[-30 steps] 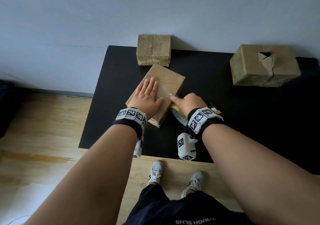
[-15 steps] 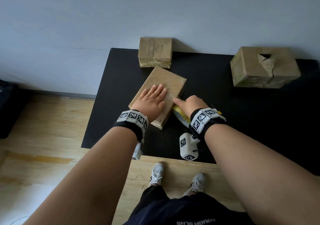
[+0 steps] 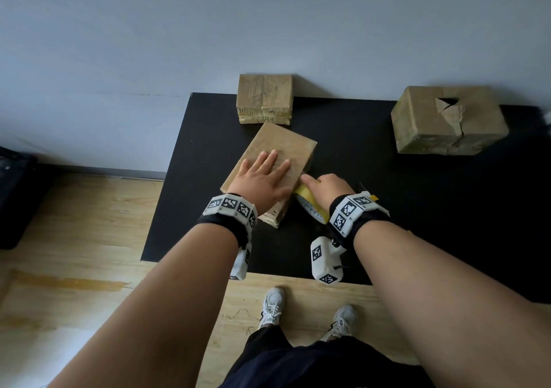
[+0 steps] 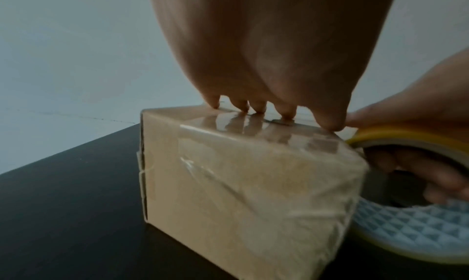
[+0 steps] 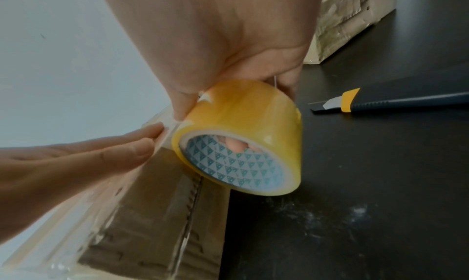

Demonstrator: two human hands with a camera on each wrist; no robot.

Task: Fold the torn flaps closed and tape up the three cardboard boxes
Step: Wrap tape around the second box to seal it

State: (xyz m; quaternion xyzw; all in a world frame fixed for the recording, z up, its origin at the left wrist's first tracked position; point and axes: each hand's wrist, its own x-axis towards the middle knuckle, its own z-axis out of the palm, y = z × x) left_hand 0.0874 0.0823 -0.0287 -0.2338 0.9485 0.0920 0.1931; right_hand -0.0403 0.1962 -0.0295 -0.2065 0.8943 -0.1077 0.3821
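Note:
A flat cardboard box lies at an angle on the black table, its sides wrapped in clear tape. My left hand presses flat on its top with straight fingers. My right hand grips a yellow roll of tape against the box's right side, forefinger laid over the roll at the top edge. A taped box stands at the table's back edge. A bigger box with a torn flap sits at the back right.
A utility knife with a yellow and dark handle lies on the table to the right of the roll. The wall runs just behind the boxes. The table's front edge is near my wrists, with wooden floor and my feet below.
My left hand has slid to the right and a little forward across the box top. My right hand with the roll has moved slightly forward along the box's right side.

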